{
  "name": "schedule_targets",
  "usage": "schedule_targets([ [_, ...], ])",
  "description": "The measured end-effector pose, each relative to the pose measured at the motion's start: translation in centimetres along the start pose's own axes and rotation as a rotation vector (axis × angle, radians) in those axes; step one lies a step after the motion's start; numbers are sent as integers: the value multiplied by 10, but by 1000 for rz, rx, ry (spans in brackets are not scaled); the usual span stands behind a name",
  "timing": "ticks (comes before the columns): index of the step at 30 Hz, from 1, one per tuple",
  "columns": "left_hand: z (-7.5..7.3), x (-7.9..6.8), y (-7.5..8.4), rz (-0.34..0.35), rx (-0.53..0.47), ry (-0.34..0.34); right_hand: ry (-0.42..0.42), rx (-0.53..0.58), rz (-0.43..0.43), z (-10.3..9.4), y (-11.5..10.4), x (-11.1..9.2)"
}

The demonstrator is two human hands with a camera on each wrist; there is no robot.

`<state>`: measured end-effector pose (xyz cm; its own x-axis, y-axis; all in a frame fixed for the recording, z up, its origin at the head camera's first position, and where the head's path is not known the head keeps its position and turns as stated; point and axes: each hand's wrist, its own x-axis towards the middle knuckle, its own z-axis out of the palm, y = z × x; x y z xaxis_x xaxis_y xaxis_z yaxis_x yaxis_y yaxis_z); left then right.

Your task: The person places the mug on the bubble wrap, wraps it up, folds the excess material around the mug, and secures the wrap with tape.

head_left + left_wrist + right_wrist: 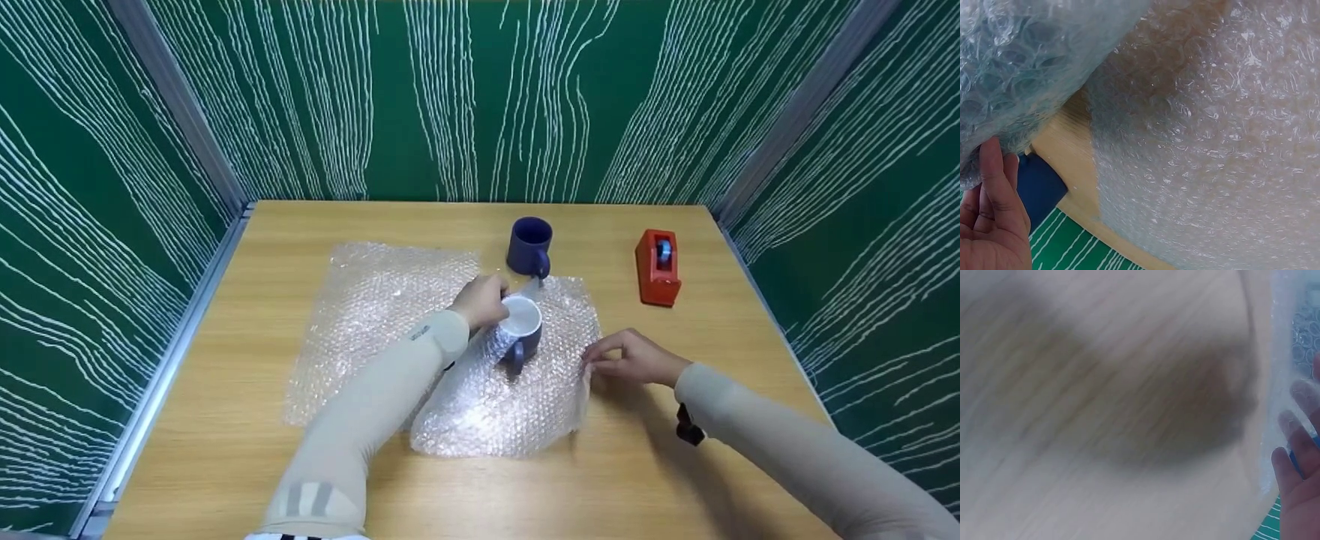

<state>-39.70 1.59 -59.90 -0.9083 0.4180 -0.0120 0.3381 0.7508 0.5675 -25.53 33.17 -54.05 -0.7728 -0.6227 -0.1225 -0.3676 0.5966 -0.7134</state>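
Observation:
A dark blue mug with a white inside [523, 316] stands on a sheet of bubble wrap [495, 424]. My left hand [482, 301] grips the raised left part of that sheet beside the mug's rim. In the left wrist view, the lifted bubble wrap [1022, 73] hangs over the fingers [995, 171]. To the right of the mug, my right hand [634, 358] pinches the sheet's right edge between thumb and fingers. The right wrist view has the fingertips [1289, 422] at the sheet's edge, partly behind the plastic.
Another bubble wrap sheet [360, 322] lies flat on the left of the wooden table [225, 360]. Behind the wrapped spot stands a second dark blue mug [525, 247]. A red tape dispenser [657, 289] sits at the right. Green panels with white lines [390, 97] enclose the table.

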Motion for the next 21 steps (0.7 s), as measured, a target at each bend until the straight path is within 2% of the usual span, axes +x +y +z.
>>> schedule_targets([
  [2,-11,-11,12,2,-3,-5,8,11,12,-2,-2,2],
  [3,-10,-7,10,-1,-20,-23,13,15,21,-3,-4,3],
  [8,-25,-19,26,-34,-55,-67,68,5,15,-6,-9,8],
  [11,-18,-13,17,-29,-52,-36,103,-2,-8,-7,-13,11],
  [13,-17,-12,15,-39,-60,-52,120,3,-20,-8,-17,13],
  [15,-8,-7,6,-16,-65,-23,132,14,-19,-9,-21,15],
  [21,-7,-3,6,-40,-90,-44,146,56,47,-15,-33,20],
])
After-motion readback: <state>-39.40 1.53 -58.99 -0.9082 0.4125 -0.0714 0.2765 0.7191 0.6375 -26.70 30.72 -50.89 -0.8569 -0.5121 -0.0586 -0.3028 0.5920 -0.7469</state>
